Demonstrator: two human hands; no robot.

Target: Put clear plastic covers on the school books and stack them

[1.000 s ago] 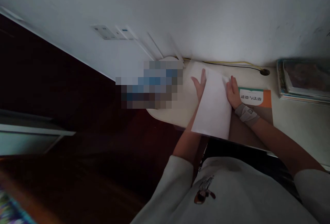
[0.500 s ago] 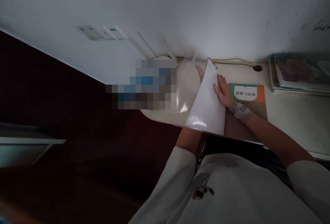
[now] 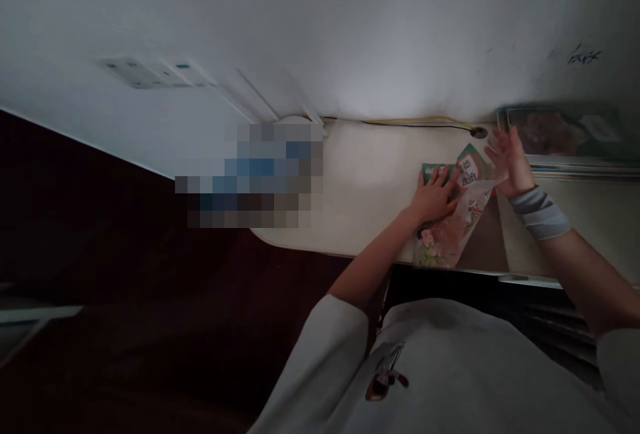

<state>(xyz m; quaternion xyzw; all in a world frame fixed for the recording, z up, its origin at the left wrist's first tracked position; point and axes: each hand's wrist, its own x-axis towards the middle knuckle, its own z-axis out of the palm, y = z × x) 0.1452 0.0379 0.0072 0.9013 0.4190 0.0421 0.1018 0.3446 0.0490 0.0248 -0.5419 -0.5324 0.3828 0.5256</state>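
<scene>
A textbook (image 3: 440,244) with a green and illustrated cover lies near the desk's front edge. Its right side is lifted and curved, and the printed title there is tilted. Clear plastic film (image 3: 477,204) shows over that raised side. Fingers spread, my left hand (image 3: 435,195) rests on the upper left of the cover. My right hand (image 3: 513,164), with a grey wrap at the wrist, is raised at the book's right side, fingers apart. The film reaches its palm and seems to lie over some fingers. A brown surface (image 3: 490,241) shows under the lifted side.
A stack of books (image 3: 575,144) stands right of my right hand, against the wall. Yellow and black cables (image 3: 400,121) run along the back of the white desk (image 3: 350,207) to a round hole (image 3: 479,132). A blurred-out area covers the desk's left end.
The white sheet that stood raised between my hands has come down. My left hand has moved onto the cover; my right hand has moved right and opened beside the plastic film. The view has shifted slightly.
</scene>
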